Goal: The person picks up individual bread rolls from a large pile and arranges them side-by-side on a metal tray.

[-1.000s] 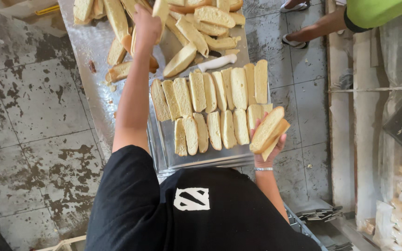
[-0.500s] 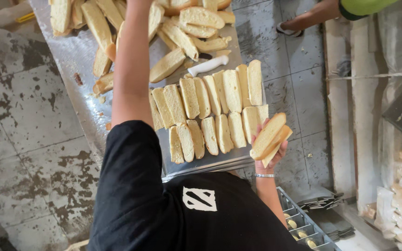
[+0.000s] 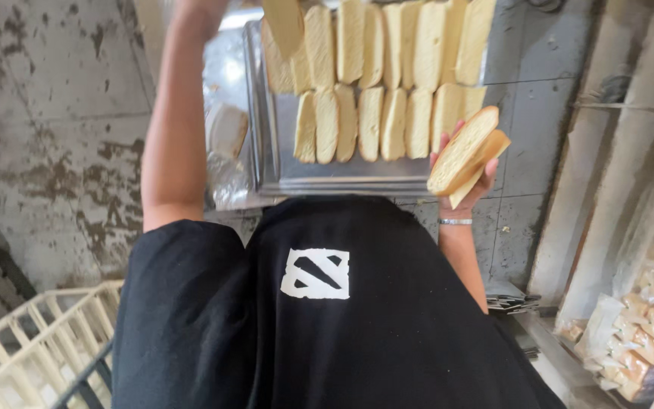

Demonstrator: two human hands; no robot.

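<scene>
The floor (image 3: 47, 151) is worn grey concrete with dark stains, and over it stands a metal surface (image 3: 228, 68) that carries a baking tray (image 3: 342, 180).

The right hand (image 3: 467, 178) is at the near right corner of the tray. It grips two or three bread slices (image 3: 465, 154) stacked flat together, with the fingers curled around them from below; the stack is tilted, its upper end pointing up and to the right, and it is raised just beside the tray edge. A thin bracelet (image 3: 456, 221) sits on this wrist.

The left arm (image 3: 172, 136) reaches up along the left side of the tray. The left hand is cut off by the top edge of the view, so I cannot tell if it is open or closed. One bread slice (image 3: 283, 26) shows near it at the top of the view, but the contact is not visible.

On the tray two rows of bread slices (image 3: 376, 121) stand on edge, close against each other. One loose slice (image 3: 226, 130) lies on the surface left of the tray. The person wears a black shirt (image 3: 319, 318) with a white mark on it.

At the lower left is a pale plastic crate (image 3: 35, 341). At the lower right, bagged bread (image 3: 645, 326) lies on a shelf.
</scene>
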